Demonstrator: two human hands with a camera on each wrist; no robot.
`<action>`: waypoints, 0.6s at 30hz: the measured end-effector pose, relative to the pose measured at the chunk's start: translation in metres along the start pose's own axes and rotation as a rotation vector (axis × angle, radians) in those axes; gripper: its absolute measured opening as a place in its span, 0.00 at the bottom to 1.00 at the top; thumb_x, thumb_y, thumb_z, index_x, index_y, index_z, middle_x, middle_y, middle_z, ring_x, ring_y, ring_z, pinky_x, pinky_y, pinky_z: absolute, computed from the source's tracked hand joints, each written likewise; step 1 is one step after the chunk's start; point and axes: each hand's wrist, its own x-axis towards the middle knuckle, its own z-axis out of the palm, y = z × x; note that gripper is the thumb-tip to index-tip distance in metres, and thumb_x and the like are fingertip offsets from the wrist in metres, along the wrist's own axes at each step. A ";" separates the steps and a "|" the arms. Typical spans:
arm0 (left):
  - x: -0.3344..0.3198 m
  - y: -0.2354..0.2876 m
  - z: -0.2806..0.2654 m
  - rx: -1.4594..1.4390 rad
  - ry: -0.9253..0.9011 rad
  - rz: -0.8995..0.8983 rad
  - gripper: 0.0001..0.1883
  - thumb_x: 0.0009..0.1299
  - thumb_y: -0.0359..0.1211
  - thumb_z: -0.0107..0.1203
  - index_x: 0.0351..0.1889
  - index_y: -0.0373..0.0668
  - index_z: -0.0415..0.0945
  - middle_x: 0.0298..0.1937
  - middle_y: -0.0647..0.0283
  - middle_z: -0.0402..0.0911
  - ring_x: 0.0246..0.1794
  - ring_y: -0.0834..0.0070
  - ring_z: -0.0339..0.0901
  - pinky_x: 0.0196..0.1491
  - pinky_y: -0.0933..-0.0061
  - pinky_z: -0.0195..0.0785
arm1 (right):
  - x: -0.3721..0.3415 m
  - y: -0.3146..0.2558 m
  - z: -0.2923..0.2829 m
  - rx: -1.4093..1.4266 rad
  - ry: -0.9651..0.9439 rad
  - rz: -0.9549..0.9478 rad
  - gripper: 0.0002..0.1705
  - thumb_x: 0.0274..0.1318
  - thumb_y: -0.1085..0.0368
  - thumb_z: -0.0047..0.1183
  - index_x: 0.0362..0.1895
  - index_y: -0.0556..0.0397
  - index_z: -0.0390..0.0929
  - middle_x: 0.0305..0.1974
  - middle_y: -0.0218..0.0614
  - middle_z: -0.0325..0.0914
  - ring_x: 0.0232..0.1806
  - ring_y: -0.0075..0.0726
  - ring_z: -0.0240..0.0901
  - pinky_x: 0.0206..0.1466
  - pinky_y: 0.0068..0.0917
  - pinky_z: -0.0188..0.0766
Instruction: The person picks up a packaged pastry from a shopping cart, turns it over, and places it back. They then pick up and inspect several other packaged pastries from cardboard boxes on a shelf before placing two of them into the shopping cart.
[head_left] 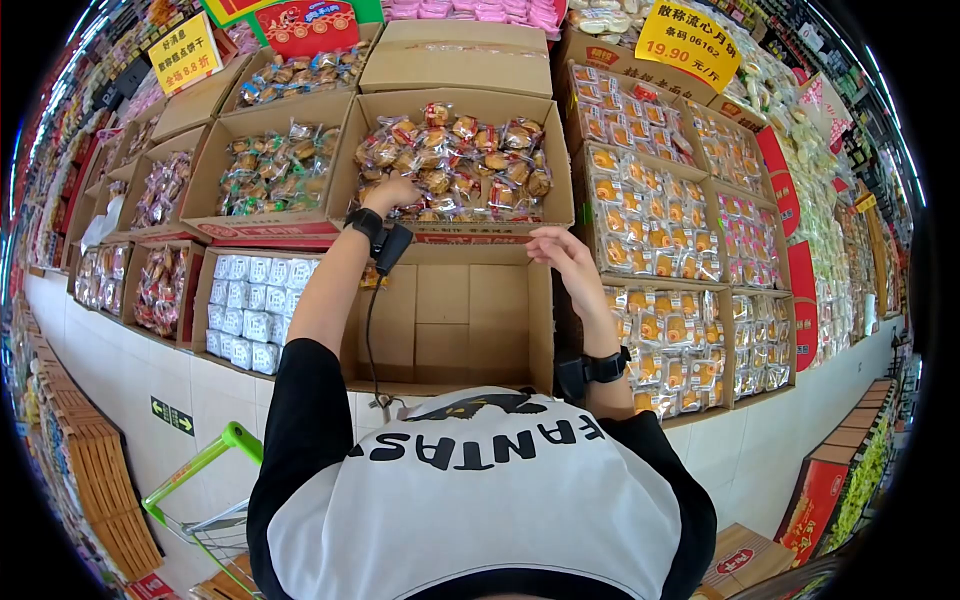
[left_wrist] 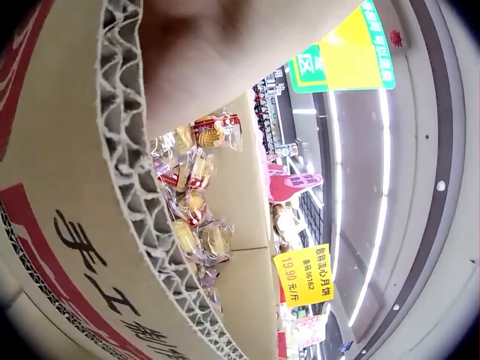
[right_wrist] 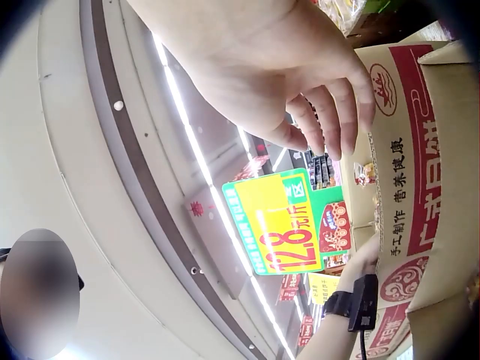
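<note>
Wrapped pastries in clear and red film (head_left: 465, 150) fill a cardboard box (head_left: 350, 160). Over its front wall, at the near left corner, reaches my left hand (head_left: 392, 194), among the pastries; its fingertips are hidden, so any grip cannot be made out. The left wrist view has that hand (left_wrist: 217, 60) large and blurred above the corrugated edge (left_wrist: 135, 172), pastries (left_wrist: 191, 206) beyond. Off the box's near right corner hangs my right hand (head_left: 566, 255), fingers loosely bent and holding nothing. In the right wrist view the right hand (right_wrist: 292, 82) is beside the printed box wall (right_wrist: 397, 172).
Below the pastry box stands a cardboard box with a bare bottom (head_left: 440, 325). White wrapped packs (head_left: 255, 310) are left of it, trays of packaged cakes (head_left: 650, 225) to the right. A green-handled cart (head_left: 205, 460) stands at lower left. A cable (head_left: 370, 335) hangs from the left wrist.
</note>
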 end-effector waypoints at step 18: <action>-0.027 -0.003 -0.025 -0.530 0.046 -0.047 0.13 0.58 0.36 0.45 0.27 0.37 0.78 0.24 0.51 0.77 0.28 0.65 0.74 0.35 0.67 0.68 | -0.001 0.006 0.007 -0.004 -0.053 0.021 0.12 0.54 0.66 0.41 0.41 0.57 0.71 0.33 0.35 0.74 0.37 0.26 0.70 0.43 0.20 0.63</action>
